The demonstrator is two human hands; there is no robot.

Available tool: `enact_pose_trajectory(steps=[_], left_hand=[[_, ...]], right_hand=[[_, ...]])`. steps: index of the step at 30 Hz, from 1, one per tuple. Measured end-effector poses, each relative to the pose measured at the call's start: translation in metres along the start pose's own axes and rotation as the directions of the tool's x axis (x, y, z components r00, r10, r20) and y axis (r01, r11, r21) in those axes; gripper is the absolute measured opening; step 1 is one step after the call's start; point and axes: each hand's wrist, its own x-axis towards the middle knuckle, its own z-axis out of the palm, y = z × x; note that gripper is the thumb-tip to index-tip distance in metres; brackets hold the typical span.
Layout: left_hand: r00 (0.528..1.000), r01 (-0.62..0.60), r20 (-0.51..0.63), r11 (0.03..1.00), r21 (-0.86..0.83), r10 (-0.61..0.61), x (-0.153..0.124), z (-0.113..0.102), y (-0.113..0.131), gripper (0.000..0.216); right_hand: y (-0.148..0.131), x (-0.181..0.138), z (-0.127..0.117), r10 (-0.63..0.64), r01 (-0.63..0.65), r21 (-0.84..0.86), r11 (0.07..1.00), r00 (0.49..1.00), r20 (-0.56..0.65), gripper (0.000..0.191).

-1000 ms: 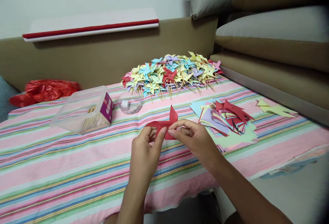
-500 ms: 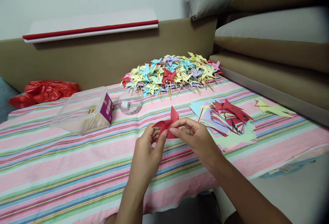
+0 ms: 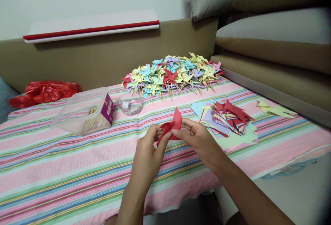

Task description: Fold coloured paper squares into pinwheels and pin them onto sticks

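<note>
A red paper pinwheel [image 3: 177, 120], its blades partly folded and with no stick visible on it, is held up between both hands above the striped cloth. My left hand [image 3: 152, 142] pinches its left side, thumb towards the centre. From the right, my right hand [image 3: 198, 137] grips it too, with the thumb pressed near the middle and the fingers behind. The fingertips hide part of the folds. Right of my hands lies a pile of cut coloured paper [image 3: 214, 125] with red pieces on top.
Finished paper pinwheels [image 3: 170, 75] on sticks are heaped at the back. Left stand a clear plastic box [image 3: 77, 111] of wooden sticks and a small clear container [image 3: 131, 106] of tiny shiny pieces. A red plastic bag [image 3: 51, 90] and yellow paper pieces [image 3: 275, 109] lie farther out.
The left blade of the red pinwheel has been bent inward and now stands more upright. The upper blade has shifted slightly right, and my left thumb has moved closer to the centre.
</note>
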Motion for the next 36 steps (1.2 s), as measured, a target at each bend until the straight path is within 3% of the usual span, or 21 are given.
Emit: enact_pose_trajectory(steps=[3, 13, 19, 25, 29, 32, 34, 36], left_hand=[[1.000, -0.017, 0.003, 0.999, 0.032, 0.017, 0.000, 0.000, 0.000, 0.010], [0.999, -0.047, -0.018, 0.989, 0.137, 0.050, -0.001, 0.002, -0.004, 0.006], [0.999, 0.002, -0.045, 0.995, 0.096, 0.002, 0.001, 0.004, -0.005, 0.014], [0.999, 0.036, -0.010, 0.999, 0.009, -0.036, -0.001, 0.002, -0.005, 0.022], [0.999, 0.022, 0.039, 1.000, 0.005, -0.022, -0.004, 0.000, -0.002, 0.008], [1.000, -0.014, 0.025, 1.000, 0.018, 0.014, -0.003, 0.001, -0.002, 0.009], [0.995, -0.088, -0.037, 0.991, 0.102, 0.092, -0.002, 0.001, -0.002, 0.007], [0.973, -0.181, -0.108, 0.961, 0.209, 0.206, -0.001, 0.000, -0.002, 0.008]], right_hand=[[-0.001, -0.001, -0.001, 0.016, -0.016, 0.000, 1.000, 1.000, 0.013, 0.016], [0.001, -0.002, 0.005, 0.046, -0.044, 0.084, 0.995, 0.999, -0.019, 0.014], [0.003, 0.001, 0.006, 0.017, -0.015, 0.108, 0.994, 1.000, -0.013, 0.027], [0.006, 0.000, 0.001, 0.022, -0.026, -0.072, 0.997, 0.998, -0.059, 0.022], [0.009, 0.000, -0.001, -0.010, -0.007, -0.173, 0.985, 0.995, -0.099, 0.024], [0.010, 0.001, 0.000, -0.091, 0.057, -0.252, 0.966, 0.988, -0.128, 0.022], [0.009, 0.000, 0.002, -0.241, 0.184, -0.336, 0.924, 0.961, -0.135, 0.015], [0.008, -0.002, 0.003, -0.437, 0.354, -0.453, 0.818, 0.895, -0.089, 0.004]])
